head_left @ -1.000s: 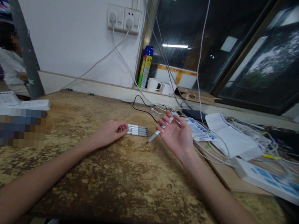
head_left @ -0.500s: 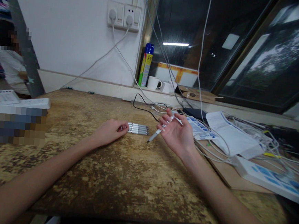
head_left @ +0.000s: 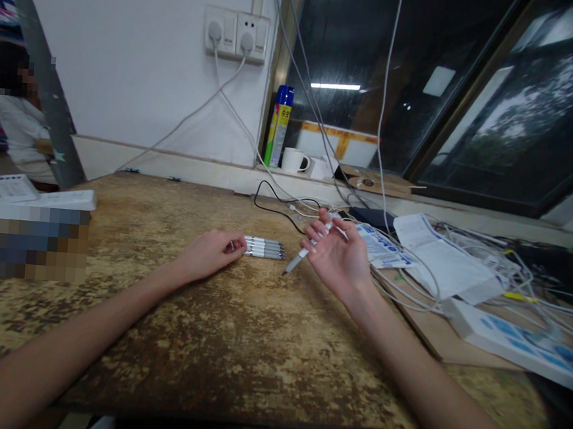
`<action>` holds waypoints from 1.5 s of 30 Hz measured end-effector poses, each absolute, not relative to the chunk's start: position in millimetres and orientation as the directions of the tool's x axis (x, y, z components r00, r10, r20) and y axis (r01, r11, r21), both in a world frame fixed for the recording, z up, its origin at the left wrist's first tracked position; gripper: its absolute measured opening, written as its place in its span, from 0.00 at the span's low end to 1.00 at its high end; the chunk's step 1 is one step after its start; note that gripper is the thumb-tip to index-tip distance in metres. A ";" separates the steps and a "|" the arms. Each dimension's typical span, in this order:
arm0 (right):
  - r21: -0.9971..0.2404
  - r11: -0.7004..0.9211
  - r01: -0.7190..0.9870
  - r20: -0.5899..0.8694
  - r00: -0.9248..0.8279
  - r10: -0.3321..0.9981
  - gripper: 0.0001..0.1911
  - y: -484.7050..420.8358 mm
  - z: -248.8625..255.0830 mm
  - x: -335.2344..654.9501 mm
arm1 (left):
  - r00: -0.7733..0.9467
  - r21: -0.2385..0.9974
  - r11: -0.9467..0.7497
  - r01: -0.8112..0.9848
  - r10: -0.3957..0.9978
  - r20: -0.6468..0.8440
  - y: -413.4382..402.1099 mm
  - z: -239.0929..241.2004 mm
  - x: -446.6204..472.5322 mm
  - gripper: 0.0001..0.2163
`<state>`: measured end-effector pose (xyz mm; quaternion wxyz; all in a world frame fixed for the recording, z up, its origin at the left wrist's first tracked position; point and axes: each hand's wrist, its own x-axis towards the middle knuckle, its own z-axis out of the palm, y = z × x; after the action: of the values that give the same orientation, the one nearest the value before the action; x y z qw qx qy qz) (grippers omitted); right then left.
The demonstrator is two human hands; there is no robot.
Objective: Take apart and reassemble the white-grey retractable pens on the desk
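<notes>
Several white and grey pens point(head_left: 265, 248) lie side by side on the worn wooden table point(head_left: 237, 343), tips to the right. My left hand point(head_left: 213, 251) is closed around their left ends, which its fingers hide. To the right of the row, my right hand point(head_left: 337, 255) is turned palm up with a single pen point(head_left: 294, 263) held between its curled fingers. That pen slants down to the left, its dark tip close to the table near the row; whether the tip touches the wood I cannot tell.
A cardboard sheet point(head_left: 460, 334) on the right bears a white power strip point(head_left: 519, 342), papers point(head_left: 442, 253) and tangled cables. Another power strip point(head_left: 64, 198) is at the left. On the sill stand a spray can point(head_left: 279, 128) and a white mug point(head_left: 295, 160). A person point(head_left: 19, 121) sits far left.
The whole view has shifted very slightly. Both hands keep their places and their hold on the pens.
</notes>
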<state>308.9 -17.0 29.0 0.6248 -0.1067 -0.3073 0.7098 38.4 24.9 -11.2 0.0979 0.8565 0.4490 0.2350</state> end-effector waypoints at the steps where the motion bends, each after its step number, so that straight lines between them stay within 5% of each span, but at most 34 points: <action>1: -0.565 -0.030 -0.825 0.234 -0.195 0.953 0.05 -16.7 28.7 309.0 | 0.487 0.377 -0.579 0.723 0.814 0.316 24.9 -11.1 38.6 0.13; 22: -0.570 -0.040 -0.820 0.229 -0.205 0.952 0.09 -16.9 28.0 309.0 | 0.488 0.381 -0.577 0.723 0.816 0.309 22.8 -9.2 40.0 0.12; 38: -0.675 0.016 -0.738 0.255 -0.213 0.943 0.03 -15.1 27.9 301.5 | 0.548 0.567 -0.661 0.491 0.741 0.389 25.5 -4.9 43.8 0.11; 45: -0.921 0.198 -0.335 0.282 -0.225 0.933 0.12 -14.9 17.0 294.4 | 0.568 0.630 -0.647 0.429 0.736 0.369 21.6 -1.9 46.8 0.14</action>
<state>294.4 -14.9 17.0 0.5571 -0.2779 -0.5373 0.5690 46.8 21.6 -1.9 0.2438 0.8512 0.3420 0.3147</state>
